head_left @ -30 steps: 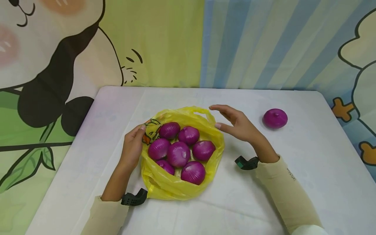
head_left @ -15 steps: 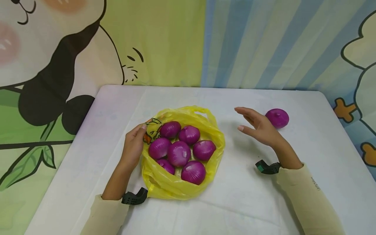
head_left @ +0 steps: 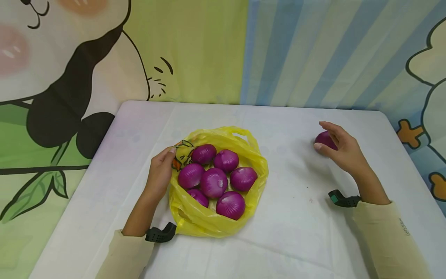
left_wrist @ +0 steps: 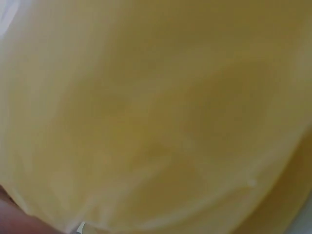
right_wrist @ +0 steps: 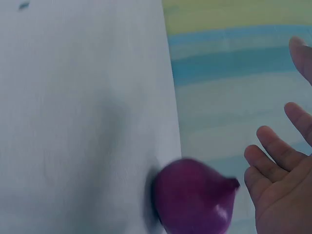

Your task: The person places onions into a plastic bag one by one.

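A yellow plastic bag [head_left: 195,224] lies spread wide at the table's middle with several purple onions [head_left: 213,183] in it. My left hand [head_left: 159,172] pinches the bag's left rim between thumb and fingers. In the left wrist view, the bag's yellow film [left_wrist: 146,122] fills nearly everything. One lone onion [head_left: 324,138] sits on the table at the back right, partly hidden behind my right hand [head_left: 345,149]. That hand hovers over it, thumb and fingers spread apart and holding nothing. The right wrist view shows the same onion [right_wrist: 195,197] beside the spread fingers [right_wrist: 278,146], with a gap between.
A white cloth covers the table [head_left: 285,232], whose back edge meets a printed curtain [head_left: 195,50] with cartoon figures. Black wrist cameras [head_left: 161,233] are strapped at both wrists. The bag's loop handle [head_left: 249,135] stands up at its back right.
My right hand has moved right, away from the bag's right rim to the lone onion. My left hand has kept its pinch on the bag, and the onions inside have stayed put.
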`<state>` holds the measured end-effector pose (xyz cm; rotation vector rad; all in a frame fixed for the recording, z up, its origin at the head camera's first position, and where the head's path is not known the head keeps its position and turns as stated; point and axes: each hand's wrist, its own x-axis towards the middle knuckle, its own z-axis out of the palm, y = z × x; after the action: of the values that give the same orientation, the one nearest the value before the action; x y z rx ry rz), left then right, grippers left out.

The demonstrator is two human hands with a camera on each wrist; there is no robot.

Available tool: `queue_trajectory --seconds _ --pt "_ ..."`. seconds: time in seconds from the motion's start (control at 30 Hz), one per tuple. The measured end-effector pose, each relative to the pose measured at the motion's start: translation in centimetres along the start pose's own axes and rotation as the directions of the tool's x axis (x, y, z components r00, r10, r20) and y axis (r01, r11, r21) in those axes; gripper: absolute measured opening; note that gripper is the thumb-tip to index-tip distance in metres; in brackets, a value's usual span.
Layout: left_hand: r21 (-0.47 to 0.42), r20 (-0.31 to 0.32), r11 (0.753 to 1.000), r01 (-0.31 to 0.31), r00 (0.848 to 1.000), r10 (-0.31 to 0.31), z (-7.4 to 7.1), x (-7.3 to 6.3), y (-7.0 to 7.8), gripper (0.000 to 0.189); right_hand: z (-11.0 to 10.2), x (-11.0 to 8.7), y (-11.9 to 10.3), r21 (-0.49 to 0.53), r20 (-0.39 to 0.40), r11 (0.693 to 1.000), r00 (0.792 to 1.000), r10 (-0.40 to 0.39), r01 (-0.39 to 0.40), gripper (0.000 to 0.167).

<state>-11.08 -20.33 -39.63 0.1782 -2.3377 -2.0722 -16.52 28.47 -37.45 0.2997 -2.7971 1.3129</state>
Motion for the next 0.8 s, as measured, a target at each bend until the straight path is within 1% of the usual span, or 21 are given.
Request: queue_trajectory --seconds 0.07,0.17,0.23,0.3,0.4,0.47,0.63,0.73,0.8 --pt "-0.002 -0.001 1.0 -0.003 1.0 0.003 0.0 0.0 0.0 0.047 -0.6 -0.4 0.3 0.005 -0.031 1.0 1.0 0.003 -0.003 0.068" --pt "-0.009 -0.002 1.0 -0.009 1.0 0.009 0.0 0.0 0.0 0.047 -1.3 -0.8 1.0 0.021 -0.076 1.0 0.997 -0.012 0.014 0.066" --pt "-0.012 -0.002 1.0 -0.011 1.0 0.011 0.0 0.0 0.0 0.047 -1.8 -1.0 1.5 0.056 -0.109 0.998 0.994 -0.014 0.02 0.064" --pt "-0.014 -0.002 1.0 -0.011 1.0 0.011 0.0 0.0 -0.1 0.047 -2.2 -1.1 2.1 0.092 -0.138 0.996 0.99 0.01 0.003 0.062" --pt "-0.013 0.001 1.0 -0.007 1.0 0.007 0.0 0.0 -0.1 0.047 -2.6 -1.0 3.0 0.141 -0.171 0.989 0.983 0.072 -0.048 0.06" --pt "-0.011 0.002 1.0 -0.001 1.0 0.001 0.0 0.0 -0.2 0.047 -2.7 -0.8 3.4 0.149 -0.175 0.985 0.978 0.113 -0.088 0.061" --pt "-0.007 0.004 1.0 0.013 1.0 -0.013 0.0 0.1 -0.2 0.048 -2.9 -0.3 4.1 0.178 -0.15 0.966 0.965 0.213 -0.186 0.071" --pt "-0.003 0.003 1.0 0.018 1.0 -0.018 0.0 0.1 -0.2 0.048 -2.8 0.1 4.5 0.2 -0.133 0.948 0.951 0.278 -0.249 0.078" --pt "-0.004 0.004 1.0 0.014 1.0 -0.014 0.0 0.1 -0.1 0.048 -2.8 0.3 4.8 0.194 -0.127 0.939 0.942 0.312 -0.285 0.081"
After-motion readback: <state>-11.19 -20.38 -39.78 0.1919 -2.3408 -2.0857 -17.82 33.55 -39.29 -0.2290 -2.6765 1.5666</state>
